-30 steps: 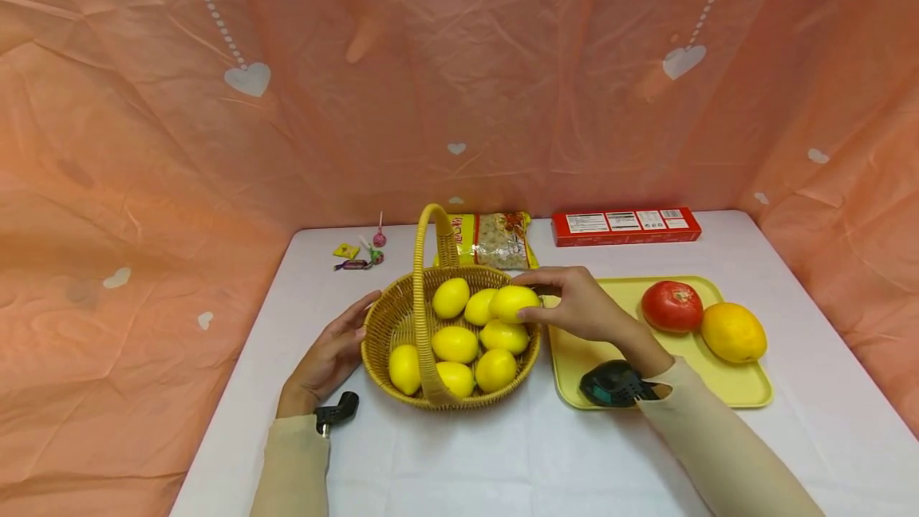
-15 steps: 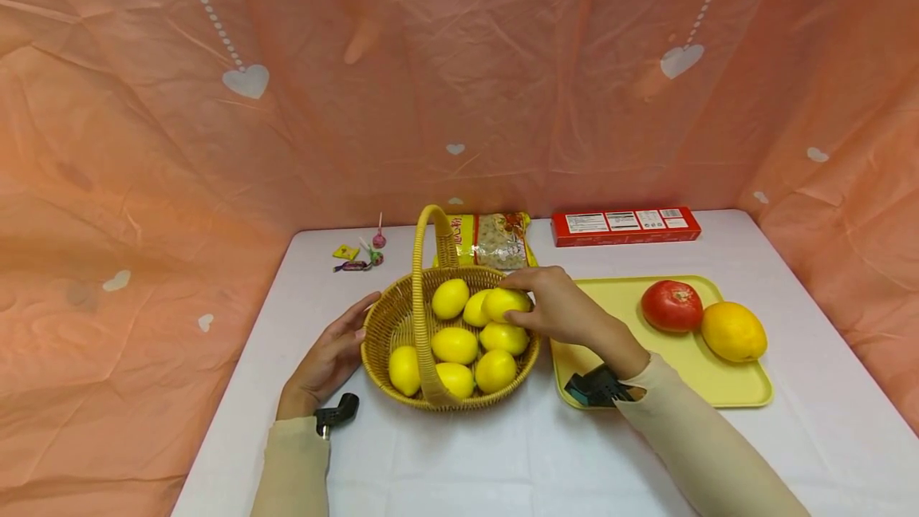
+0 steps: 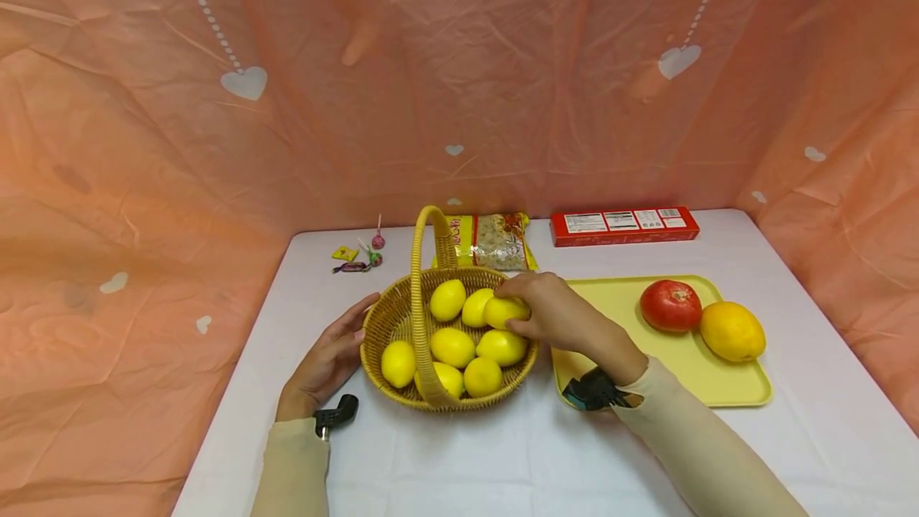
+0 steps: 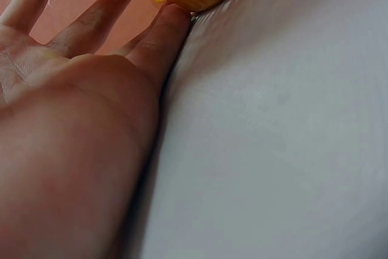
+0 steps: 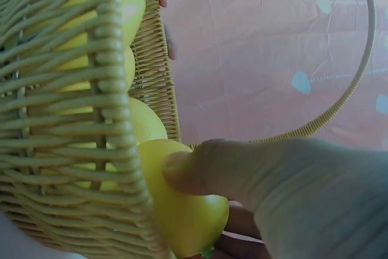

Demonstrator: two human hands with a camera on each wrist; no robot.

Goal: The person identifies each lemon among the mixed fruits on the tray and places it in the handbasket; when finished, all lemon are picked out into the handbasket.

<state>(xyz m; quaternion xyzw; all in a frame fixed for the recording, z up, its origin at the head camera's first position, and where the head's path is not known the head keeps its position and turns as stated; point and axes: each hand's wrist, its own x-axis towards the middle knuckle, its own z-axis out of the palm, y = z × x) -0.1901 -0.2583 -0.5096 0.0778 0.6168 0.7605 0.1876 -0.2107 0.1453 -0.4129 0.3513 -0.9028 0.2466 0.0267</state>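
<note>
The head camera looks down from above at the whole table (image 3: 459, 461). Both wrist cameras sit very close, low, facing the basket (image 3: 388, 317), which all three share.

Your right hand (image 3: 556, 311) has carried its lemon (image 3: 505, 311) from above the right rim of the basket (image 3: 380, 324) down in among the other lemons. The lemons at the front of the basket have shifted a little to the left.
</note>
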